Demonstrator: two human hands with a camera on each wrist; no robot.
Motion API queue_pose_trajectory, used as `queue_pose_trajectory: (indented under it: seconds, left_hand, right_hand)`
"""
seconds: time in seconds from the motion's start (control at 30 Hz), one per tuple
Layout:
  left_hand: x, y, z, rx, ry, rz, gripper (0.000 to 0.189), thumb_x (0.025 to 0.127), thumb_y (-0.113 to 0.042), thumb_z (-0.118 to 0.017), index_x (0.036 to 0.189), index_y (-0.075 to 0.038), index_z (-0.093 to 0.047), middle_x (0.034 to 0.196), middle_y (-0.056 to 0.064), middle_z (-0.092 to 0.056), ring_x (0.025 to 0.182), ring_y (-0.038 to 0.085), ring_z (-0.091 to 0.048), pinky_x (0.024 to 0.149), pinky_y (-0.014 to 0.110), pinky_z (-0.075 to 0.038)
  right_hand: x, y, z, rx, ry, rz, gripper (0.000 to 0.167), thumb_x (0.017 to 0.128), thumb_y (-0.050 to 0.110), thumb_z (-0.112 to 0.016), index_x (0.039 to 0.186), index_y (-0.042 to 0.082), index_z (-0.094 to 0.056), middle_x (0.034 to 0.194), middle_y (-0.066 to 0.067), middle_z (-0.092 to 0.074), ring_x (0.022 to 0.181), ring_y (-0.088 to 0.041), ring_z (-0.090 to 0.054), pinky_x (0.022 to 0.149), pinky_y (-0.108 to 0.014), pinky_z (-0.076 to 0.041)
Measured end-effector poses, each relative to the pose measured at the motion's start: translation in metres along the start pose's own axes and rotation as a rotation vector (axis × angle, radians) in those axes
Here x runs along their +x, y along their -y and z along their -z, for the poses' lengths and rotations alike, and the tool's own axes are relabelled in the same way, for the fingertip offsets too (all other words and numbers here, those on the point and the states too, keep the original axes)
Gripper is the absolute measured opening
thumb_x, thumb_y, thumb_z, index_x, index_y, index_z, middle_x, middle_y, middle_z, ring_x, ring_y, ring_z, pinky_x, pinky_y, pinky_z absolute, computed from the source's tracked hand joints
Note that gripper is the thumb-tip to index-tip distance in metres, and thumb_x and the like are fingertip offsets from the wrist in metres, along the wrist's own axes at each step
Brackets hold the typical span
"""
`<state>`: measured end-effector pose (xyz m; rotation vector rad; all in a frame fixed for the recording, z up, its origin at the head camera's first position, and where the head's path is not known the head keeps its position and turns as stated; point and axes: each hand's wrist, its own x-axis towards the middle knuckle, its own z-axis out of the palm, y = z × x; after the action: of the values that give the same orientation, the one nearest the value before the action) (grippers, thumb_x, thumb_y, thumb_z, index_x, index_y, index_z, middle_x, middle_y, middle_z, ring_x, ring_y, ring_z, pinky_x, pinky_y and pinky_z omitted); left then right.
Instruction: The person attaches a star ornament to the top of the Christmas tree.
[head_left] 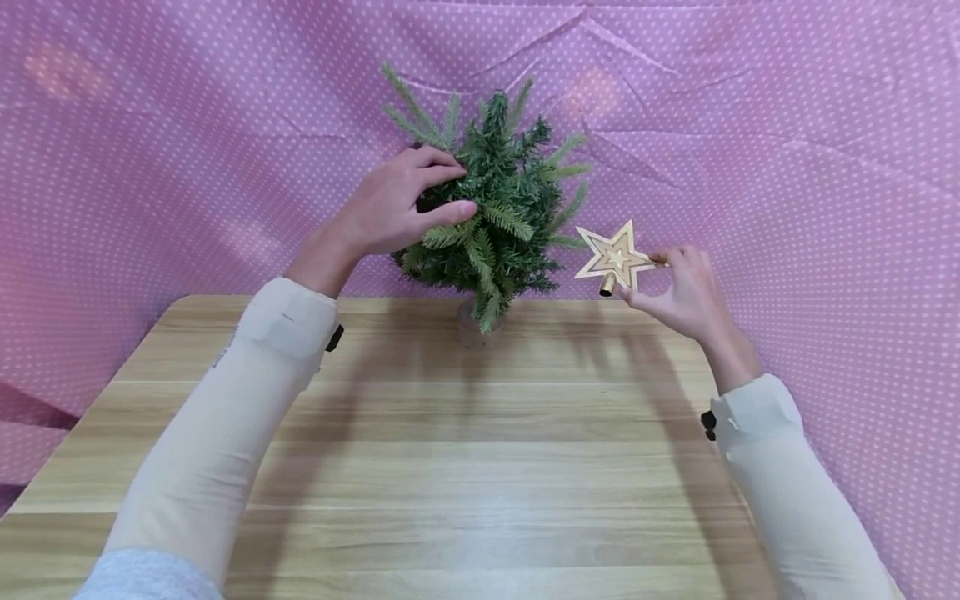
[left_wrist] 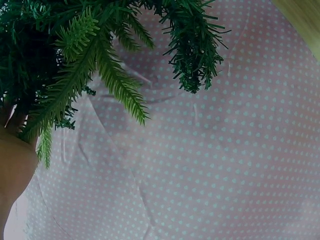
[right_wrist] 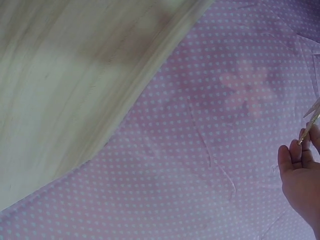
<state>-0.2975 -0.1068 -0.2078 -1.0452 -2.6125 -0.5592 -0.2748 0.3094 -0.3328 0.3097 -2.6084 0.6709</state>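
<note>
A small artificial Christmas tree (head_left: pixel 517 221) stands upright at the table's back edge, on a clear base (head_left: pixel 474 325). Its dark branches carry lighter green sprigs (left_wrist: pixel 120 82). My left hand (head_left: pixel 401 200) is at the tree's left side, thumb straight across the front and fingers slightly bent among the upper branches, some tips hidden by needles. To the right of the tree, my right hand (head_left: pixel 686 292) pinches a gold star tree topper (head_left: pixel 617 257) by its right side. The topper's short gold tube (head_left: pixel 607 286) points down. In the right wrist view, only the star's edge (right_wrist: pixel 310 129) shows between the fingers.
The pale wood table (head_left: pixel 480 467) stretches from the tree toward me. Pink cloth with white dots (head_left: pixel 750 125) hangs behind the table and along its sides. Beyond the table's edge, the right wrist view shows a flower-shaped patch (right_wrist: pixel 248 89) on the cloth.
</note>
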Motion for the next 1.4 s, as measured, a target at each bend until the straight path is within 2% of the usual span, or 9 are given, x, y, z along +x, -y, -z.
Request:
queue_pose_trajectory:
  seconds: [0.4,0.63,0.9,1.13,1.4]
  left_hand:
    - [-0.001,0.001,0.000,0.004,-0.002,-0.003,0.073,0.097,-0.059,-0.050,0.148,-0.008,-0.052,0.150,0.011,-0.048,0.139,0.032,-0.041,0.114,0.057,-0.031]
    - [-0.001,0.001,0.001,0.008,-0.005,0.000,0.072,0.097,-0.059,-0.050,0.149,-0.009,-0.052,0.150,0.011,-0.048,0.139,0.032,-0.041,0.114,0.057,-0.031]
    - [-0.001,0.000,0.001,0.013,-0.003,-0.001,0.072,0.097,-0.059,-0.050,0.149,-0.009,-0.052,0.150,0.010,-0.048,0.139,0.032,-0.041,0.114,0.057,-0.031]
    - [0.000,-0.001,0.000,0.014,0.000,0.001,0.072,0.098,-0.059,-0.050,0.149,-0.009,-0.051,0.151,0.010,-0.047,0.139,0.032,-0.041,0.114,0.057,-0.031]
    - [-0.001,0.000,-0.001,0.016,-0.009,-0.003,0.071,0.098,-0.058,-0.051,0.148,-0.008,-0.053,0.149,0.011,-0.048,0.139,0.032,-0.041,0.113,0.056,-0.031]
  right_hand:
    - [0.000,0.006,0.005,0.005,-0.013,-0.006,0.072,0.078,0.044,-0.081,0.124,-0.008,-0.060,0.118,-0.026,-0.055,0.111,-0.043,-0.044,0.091,-0.057,-0.037]
    - [0.001,0.009,0.006,0.026,-0.054,0.005,0.070,0.077,0.041,-0.082,0.122,-0.009,-0.061,0.115,-0.026,-0.056,0.110,-0.043,-0.043,0.089,-0.055,-0.036]
    - [-0.001,0.012,0.009,-0.003,-0.070,-0.016,0.070,0.078,0.044,-0.080,0.122,-0.007,-0.061,0.117,-0.026,-0.055,0.111,-0.043,-0.043,0.089,-0.055,-0.038]
    - [0.000,0.015,0.009,0.005,-0.100,0.010,0.070,0.076,0.042,-0.081,0.121,-0.007,-0.061,0.114,-0.024,-0.055,0.109,-0.042,-0.044,0.086,-0.053,-0.037]
    - [0.004,0.016,0.009,0.022,-0.146,0.033,0.071,0.073,0.038,-0.084,0.120,-0.009,-0.061,0.116,-0.026,-0.056,0.113,-0.043,-0.044,0.091,-0.055,-0.037]
